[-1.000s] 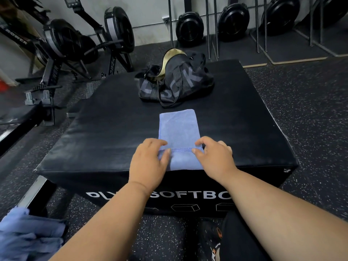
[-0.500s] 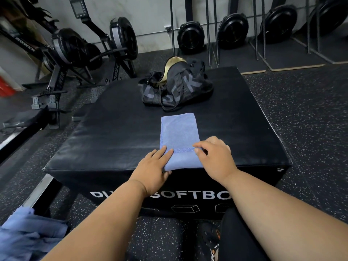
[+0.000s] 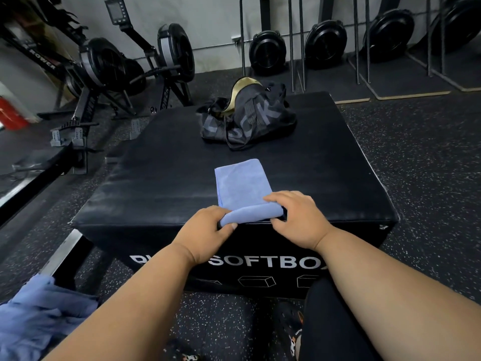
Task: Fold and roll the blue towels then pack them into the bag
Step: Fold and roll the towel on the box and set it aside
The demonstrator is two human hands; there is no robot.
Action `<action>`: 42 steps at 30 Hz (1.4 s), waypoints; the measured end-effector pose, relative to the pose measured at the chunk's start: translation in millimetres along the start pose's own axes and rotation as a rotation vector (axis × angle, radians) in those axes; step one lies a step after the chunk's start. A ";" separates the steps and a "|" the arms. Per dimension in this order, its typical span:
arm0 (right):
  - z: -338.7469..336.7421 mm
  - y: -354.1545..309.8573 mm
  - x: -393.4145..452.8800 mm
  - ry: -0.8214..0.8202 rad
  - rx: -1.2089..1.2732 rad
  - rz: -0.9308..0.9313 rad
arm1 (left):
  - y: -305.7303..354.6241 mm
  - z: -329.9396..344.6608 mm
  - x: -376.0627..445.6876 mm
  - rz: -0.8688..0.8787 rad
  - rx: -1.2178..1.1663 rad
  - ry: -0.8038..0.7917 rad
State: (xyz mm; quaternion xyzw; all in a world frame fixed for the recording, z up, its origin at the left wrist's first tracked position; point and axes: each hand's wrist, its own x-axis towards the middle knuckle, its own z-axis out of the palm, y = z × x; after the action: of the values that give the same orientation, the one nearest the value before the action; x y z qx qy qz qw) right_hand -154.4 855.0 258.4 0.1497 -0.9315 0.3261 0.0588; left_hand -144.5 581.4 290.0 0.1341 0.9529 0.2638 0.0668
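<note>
Change observed: half a second ago I see the folded blue towel [image 3: 243, 186] lying flat on the soft plyo box [image 3: 161, 194], its stitched near hem exposed and my fingers flat on it. Now that hem is turned up and over into a first low roll at the near edge of the box.
Meaning for the task: I judge the folding of this towel finished and the rolling just begun; most of the strip remains flat ahead of the roll.
Loose towels [image 3: 39, 316]: a crumpled blue heap at lower left, off the box, apparently awaiting the same treatment.
Left hand [image 3: 208, 230]: curled on the left end of the roll, thumb beneath, fingers over the top.
Towel position: between my two hands, lengthwise away from me, near end rolled, far end pointing toward the bag.
Right hand [image 3: 296, 217]: clamped on the right end of the roll, fingers draped over, thumb tucked under.
Hands relative to each other: apart, one at each end of the roll.
Gym bag [image 3: 247, 118]: black, open-mouthed with gold lining showing, at the far side of the box, well apart from the towel.
</note>
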 end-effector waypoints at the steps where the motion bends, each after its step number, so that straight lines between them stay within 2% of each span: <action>1: 0.2 -0.1 1.6 -0.026 0.013 0.003 | -0.8 -0.7 -1.1 -0.009 -0.014 0.004; 6: 3.7 1.3 12.9 -0.066 0.117 0.097 | -8.3 -0.4 -0.4 -0.141 -0.218 0.077; 12: 7.9 -2.0 24.8 0.079 0.429 0.265 | -12.4 -2.4 17.5 -0.237 -0.397 0.157; 17: 13.7 0.5 36.3 0.130 0.389 0.350 | -6.4 2.0 37.5 -0.322 -0.457 0.236; 23: 14.3 -1.7 43.7 0.104 0.236 0.364 | -3.2 5.3 51.8 -0.427 -0.297 0.297; 25: 14.1 -0.6 45.5 0.094 0.210 0.353 | -2.4 7.0 51.6 -0.393 -0.191 0.353; 28: 15.9 2.5 47.0 0.090 0.186 0.331 | 0.3 14.0 49.7 -0.111 -0.015 0.448; 30: 18.7 4.8 47.7 0.112 0.155 0.297 | 1.3 22.9 47.0 0.101 0.143 0.413; 32: 22.8 7.2 48.2 0.155 0.122 0.236 | -1.1 35.2 43.1 0.180 0.322 0.283; 35: 28.6 7.9 48.0 0.208 -0.028 0.046 | -9.0 44.6 37.4 0.080 0.380 0.073; 37: 31.3 7.7 46.0 0.117 -0.127 -0.053 | -12.0 43.2 37.4 0.050 0.379 0.012; 39: 29.5 8.4 43.5 -0.014 -0.128 -0.029 | -12.1 37.4 37.7 0.044 0.381 -0.021; 42: 20.6 12.8 39.7 -0.099 -0.096 0.029 | -15.1 27.5 38.1 0.027 0.330 -0.060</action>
State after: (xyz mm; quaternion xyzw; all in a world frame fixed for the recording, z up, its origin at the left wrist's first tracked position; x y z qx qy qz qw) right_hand -196.4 842.0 243.0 0.1492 -0.9499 0.2740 0.0151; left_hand -178.8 593.4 256.5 0.1637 0.9789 0.1004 0.0690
